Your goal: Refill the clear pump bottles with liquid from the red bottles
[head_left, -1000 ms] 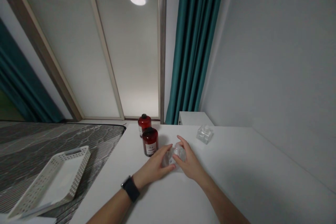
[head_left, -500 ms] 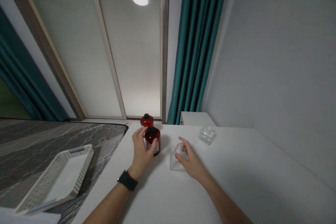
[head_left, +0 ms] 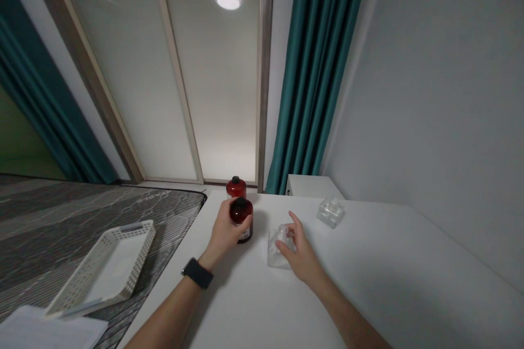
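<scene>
Two dark red bottles with black caps stand at the far left of the white table (head_left: 262, 305). My left hand (head_left: 224, 229), with a black watch on its wrist, wraps round the nearer bottle (head_left: 241, 212), the thumb across its front. Behind it stands the other bottle (head_left: 236, 187), upright. To the right, my right hand (head_left: 301, 251) curves its thumb and fingers round the raised top of a clear, square-based container (head_left: 276, 256); the index finger sticks up. A second clear, blocky container (head_left: 331, 211) sits farther back, apart from both hands.
Left of the table, a white perforated basket (head_left: 110, 270) rests on a dark grey patterned surface (head_left: 49, 229), with white paper (head_left: 53, 330) by its near end. A white cabinet (head_left: 313, 186) stands past the table's far edge. A wall (head_left: 442, 120) borders the right side.
My left hand has closed in round the nearer red bottle, its thumb now against the front. My right hand stays at the clear container. The whole view has shifted slightly.
</scene>
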